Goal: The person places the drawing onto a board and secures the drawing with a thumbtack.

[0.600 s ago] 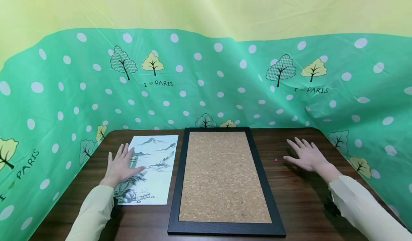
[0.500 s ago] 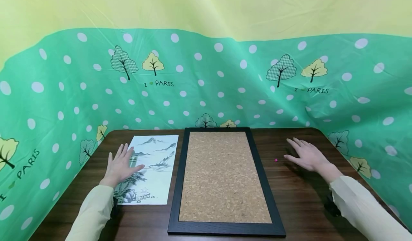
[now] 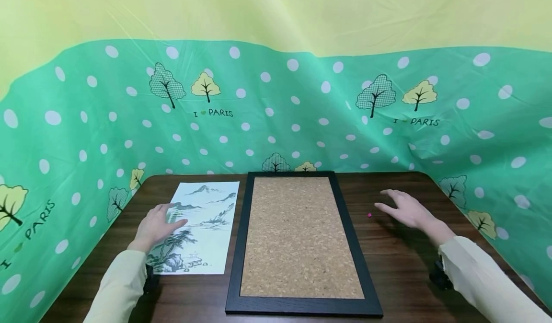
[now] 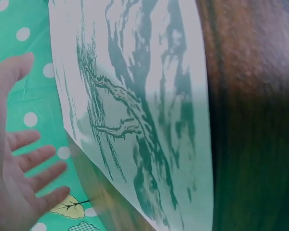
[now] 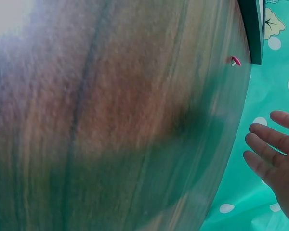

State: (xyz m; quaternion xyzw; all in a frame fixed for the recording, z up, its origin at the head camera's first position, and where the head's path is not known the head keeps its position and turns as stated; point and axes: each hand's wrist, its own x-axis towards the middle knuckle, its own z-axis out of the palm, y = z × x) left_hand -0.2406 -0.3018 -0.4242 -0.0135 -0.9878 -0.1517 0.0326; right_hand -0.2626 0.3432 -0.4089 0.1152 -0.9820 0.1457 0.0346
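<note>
My left hand [image 3: 153,226] is over the left side of a white paper sheet [image 3: 215,256] printed with a grey-green ink landscape. In the left wrist view, the fingers of the left hand [image 4: 14,183] are spread and hold nothing. On the other side, my right hand [image 3: 407,211] hovers with loose fingers to the right of a small pink thumbtack [image 3: 369,215]. The right wrist view shows the thumbtack [image 5: 236,61] lying on the table with its short metal pin visible. Between both hands lies a cork board [image 3: 299,236] in a black frame.
The board, sheet and thumbtack all lie on a dark brown wooden table [image 3: 405,275]. A green and yellow cloth [image 3: 276,98] with dots and trees hangs behind the table and along its sides. Dark bands [image 3: 441,275] circle both wrists.
Both hands have lowered their fingers from a raised, spread pose. The left hand has drawn slightly left and the right hand slightly left toward the thumbtack. Sheet, board and thumbtack stay put.
</note>
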